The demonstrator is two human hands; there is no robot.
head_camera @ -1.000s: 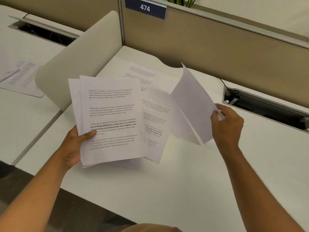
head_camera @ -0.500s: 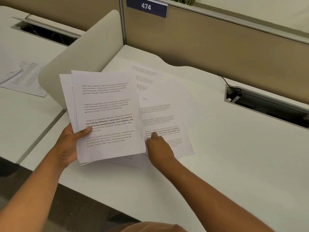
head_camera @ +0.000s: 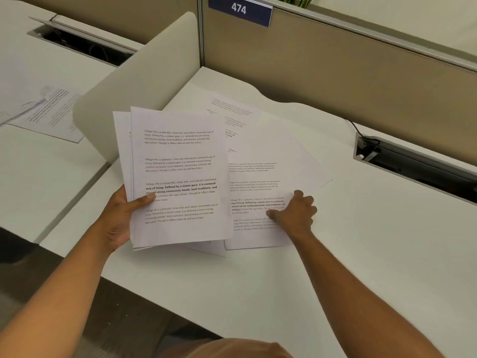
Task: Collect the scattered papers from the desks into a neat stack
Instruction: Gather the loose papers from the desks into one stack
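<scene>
- My left hand (head_camera: 117, 215) is clamped on the collected stack (head_camera: 178, 177), thumb across the printed face and the fingers hidden behind it; the stack is held up off the desk (head_camera: 361, 254), tilted toward me, its sheets fanned a little at the left edge.
- My right hand (head_camera: 296, 213) lies palm-down on the nearest loose sheet (head_camera: 254, 202), fingers curled and pressing on the page. It is not pinching anything that I can see, so I count it as resting on the paper, not gripping it.
- That sheet lies flat on the desk just right of the stack, its left edge tucked under the held pages. More loose sheets (head_camera: 271, 151) overlap beyond it, running toward the partition (head_camera: 335, 73).
- Another paper (head_camera: 51, 109) sits on the neighbouring desk (head_camera: 38, 177) to the left, past the curved divider (head_camera: 134, 81), well apart from my hands.
- Handling, as I judge it: single sheets are light, limp and slick on this smooth top. A flat page gives no edge to pinch, so I would drag it toward the near desk edge or curl a corner, then take it there.
- The held stack will slip and splay if my thumb loosens; tapping its edges on the desk would square it.
</scene>
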